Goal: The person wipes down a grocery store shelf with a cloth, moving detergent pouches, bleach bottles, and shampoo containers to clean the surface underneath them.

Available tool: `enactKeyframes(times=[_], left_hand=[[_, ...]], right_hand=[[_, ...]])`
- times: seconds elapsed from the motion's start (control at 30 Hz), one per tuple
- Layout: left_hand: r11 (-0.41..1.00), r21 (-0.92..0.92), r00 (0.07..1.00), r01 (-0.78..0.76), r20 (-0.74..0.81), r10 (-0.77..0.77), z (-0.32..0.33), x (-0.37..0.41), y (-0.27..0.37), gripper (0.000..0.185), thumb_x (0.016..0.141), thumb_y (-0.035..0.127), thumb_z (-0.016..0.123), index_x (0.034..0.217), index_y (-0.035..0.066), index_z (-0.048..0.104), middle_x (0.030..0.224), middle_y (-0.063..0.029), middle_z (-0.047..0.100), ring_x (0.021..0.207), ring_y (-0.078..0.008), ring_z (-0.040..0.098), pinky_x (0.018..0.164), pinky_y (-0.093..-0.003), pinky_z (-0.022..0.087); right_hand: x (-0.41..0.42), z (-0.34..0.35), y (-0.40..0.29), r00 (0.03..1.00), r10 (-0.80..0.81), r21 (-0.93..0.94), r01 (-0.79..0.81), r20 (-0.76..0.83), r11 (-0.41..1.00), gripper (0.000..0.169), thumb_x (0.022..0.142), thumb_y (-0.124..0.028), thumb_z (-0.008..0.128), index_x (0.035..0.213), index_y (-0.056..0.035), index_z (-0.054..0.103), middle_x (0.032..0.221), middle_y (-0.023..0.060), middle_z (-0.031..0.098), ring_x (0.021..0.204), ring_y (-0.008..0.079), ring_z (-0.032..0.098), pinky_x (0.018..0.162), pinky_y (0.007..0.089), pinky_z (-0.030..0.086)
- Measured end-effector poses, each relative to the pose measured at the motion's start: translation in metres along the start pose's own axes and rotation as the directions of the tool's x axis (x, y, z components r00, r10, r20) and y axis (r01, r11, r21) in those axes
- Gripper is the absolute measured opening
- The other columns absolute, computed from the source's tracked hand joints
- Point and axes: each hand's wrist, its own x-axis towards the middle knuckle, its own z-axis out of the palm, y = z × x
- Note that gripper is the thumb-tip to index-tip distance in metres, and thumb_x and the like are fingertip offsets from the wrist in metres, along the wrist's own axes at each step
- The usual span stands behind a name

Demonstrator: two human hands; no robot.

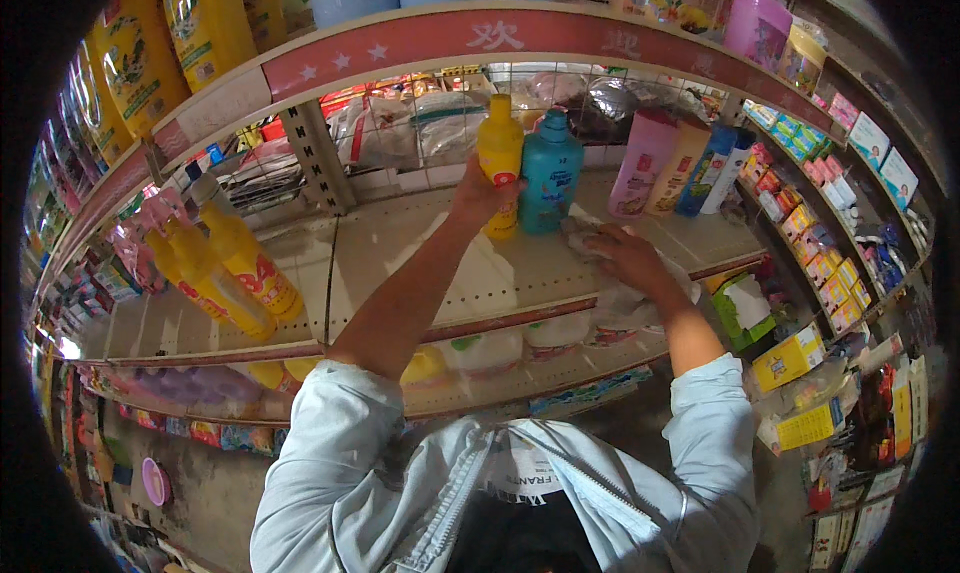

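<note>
My left hand [480,198] is wrapped around a yellow plastic bottle [500,141] that stands upright at the middle of the metal shelf [405,265]. Close on its right is a teal bottle [553,175] with a pump-style top. My right hand [626,254] presses on a crumpled greyish cloth [583,235] on the shelf, just right of the teal bottle. Farther right a pink bottle [641,164], an orange bottle [677,168], a blue bottle [706,171] and a white bottle [726,179] stand in a row.
Several yellow bottles [251,265] stand at the shelf's left. Overhead runs an upper shelf with a red edge strip [555,32]. Behind is a wire grid [420,134] with bagged goods. Packed side shelves [810,228] rise at right; a pink basin [156,481] is low at left.
</note>
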Motion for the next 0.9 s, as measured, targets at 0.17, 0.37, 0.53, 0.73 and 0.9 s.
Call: enactKeyframes(times=[0.17, 0.37, 0.53, 0.73, 0.9], left_hand=[[0.99, 0.139, 0.988, -0.024, -0.146, 0.044, -0.04, 0.001, 0.009, 0.045, 0.068, 0.008, 0.068, 0.105, 0.005, 0.044, 0.089, -0.0062, 0.057, 0.075, -0.0146, 0.056, 0.063, -0.0274, 0.046], [0.984, 0.176, 0.979, 0.037, -0.204, 0.0, -0.112, -0.041, 0.072, 0.043, 0.068, 0.009, 0.067, 0.105, 0.003, 0.045, 0.091, -0.006, 0.059, 0.077, -0.014, 0.058, 0.068, -0.0274, 0.047], [0.977, 0.211, 0.965, -0.022, -0.252, 0.076, -0.157, -0.086, 0.07, 0.043, 0.068, 0.005, 0.066, 0.105, 0.003, 0.045, 0.091, -0.0061, 0.059, 0.079, -0.0142, 0.058, 0.07, -0.0262, 0.047], [0.97, 0.229, 0.952, 0.088, -0.304, -0.015, -0.171, -0.115, 0.068, 0.043, 0.068, 0.003, 0.067, 0.105, 0.002, 0.044, 0.092, -0.0056, 0.058, 0.082, -0.0135, 0.057, 0.072, -0.0258, 0.046], [0.976, 0.201, 0.96, 0.08, -0.279, -0.021, -0.172, -0.123, 0.058, 0.045, 0.069, 0.006, 0.068, 0.107, 0.003, 0.043, 0.093, -0.0054, 0.057, 0.083, -0.0131, 0.056, 0.073, -0.026, 0.045]], right_hand=[[0.019, -0.019, -0.063, 0.976, 0.032, 0.101, -0.011, -0.213, 0.995, 0.044, 0.066, -0.008, 0.06, 0.109, -0.0185, 0.053, 0.107, 0.0079, 0.049, 0.096, 0.0283, 0.049, 0.079, 0.037, 0.044], [0.094, -0.003, -0.166, 0.961, -0.023, 0.044, 0.037, -0.277, 0.998, 0.033, 0.071, -0.01, 0.054, 0.103, -0.018, 0.055, 0.108, 0.0087, 0.048, 0.095, 0.0299, 0.049, 0.075, 0.0381, 0.045], [0.163, 0.088, -0.196, 0.996, -0.054, -0.104, 0.046, -0.073, 0.994, 0.025, 0.076, -0.016, 0.049, 0.101, -0.015, 0.056, 0.112, 0.0049, 0.047, 0.103, 0.0295, 0.042, 0.077, 0.0429, 0.043], [0.227, 0.092, -0.158, 0.938, 0.334, -0.113, -0.323, 0.097, 0.94, 0.029, 0.08, -0.02, 0.047, 0.107, -0.0136, 0.056, 0.119, 0.0042, 0.045, 0.111, 0.0286, 0.038, 0.084, 0.0438, 0.039], [0.242, 0.088, -0.138, 0.83, 0.555, -0.175, -0.54, 0.052, 0.823, 0.029, 0.078, -0.024, 0.05, 0.102, -0.0112, 0.061, 0.119, 0.0079, 0.046, 0.115, 0.0306, 0.036, 0.086, 0.0443, 0.037]])
